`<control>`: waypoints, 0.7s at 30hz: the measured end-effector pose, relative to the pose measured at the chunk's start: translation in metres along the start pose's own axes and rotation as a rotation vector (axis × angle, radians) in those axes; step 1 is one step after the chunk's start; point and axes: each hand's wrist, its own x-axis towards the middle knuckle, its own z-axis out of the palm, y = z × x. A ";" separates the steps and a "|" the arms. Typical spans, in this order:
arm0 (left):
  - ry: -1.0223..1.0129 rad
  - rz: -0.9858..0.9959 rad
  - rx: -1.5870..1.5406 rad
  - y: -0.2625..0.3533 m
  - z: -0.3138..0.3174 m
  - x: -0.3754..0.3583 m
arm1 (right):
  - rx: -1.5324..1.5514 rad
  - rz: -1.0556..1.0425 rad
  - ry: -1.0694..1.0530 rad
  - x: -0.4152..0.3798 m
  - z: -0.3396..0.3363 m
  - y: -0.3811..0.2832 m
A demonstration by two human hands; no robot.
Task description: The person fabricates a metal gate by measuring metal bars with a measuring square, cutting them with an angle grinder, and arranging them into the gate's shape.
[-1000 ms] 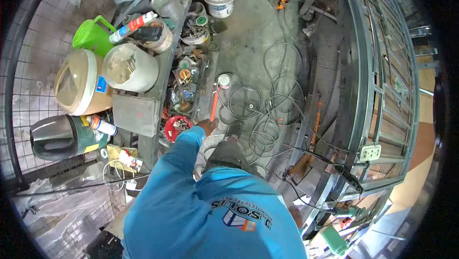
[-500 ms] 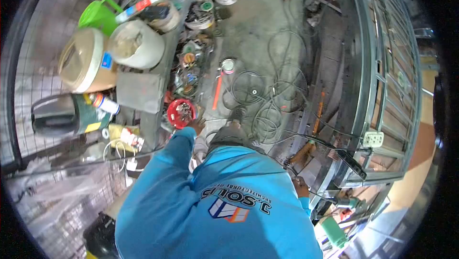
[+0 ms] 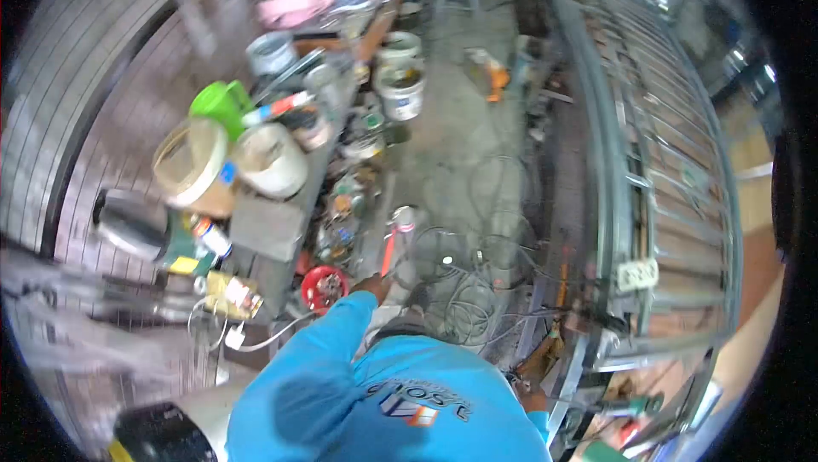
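My left hand reaches down beside the red bucket, at the near end of a red handle on the floor. Blur hides whether its fingers grip the handle. Just beyond the handle stands a small round can. My right hand is low on the right, close to the metal frame. Its fingers look curled, and what they hold is too blurred to name. Small loose pieces fill the red bucket.
Cables lie coiled on the floor ahead. Along the left, a bench bears a white bucket and a green container. A metal grille with a socket strip runs along the right. An orange tool lies further off.
The view has tilted up, showing more of the far floor and a stool. My left hand has moved forward and right, from beside the red bucket to the red handle's near end.
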 end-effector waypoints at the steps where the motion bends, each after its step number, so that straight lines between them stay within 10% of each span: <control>1: 0.058 0.091 0.015 -0.002 0.003 0.003 | 0.000 -0.060 0.020 0.000 0.006 0.002; 12: -0.153 0.039 0.200 -0.119 0.055 0.021 | -0.022 0.036 -0.093 -0.019 -0.023 -0.051; 21: -0.127 0.096 0.280 -0.073 0.062 0.027 | 0.175 -0.009 0.046 -0.045 0.011 -0.013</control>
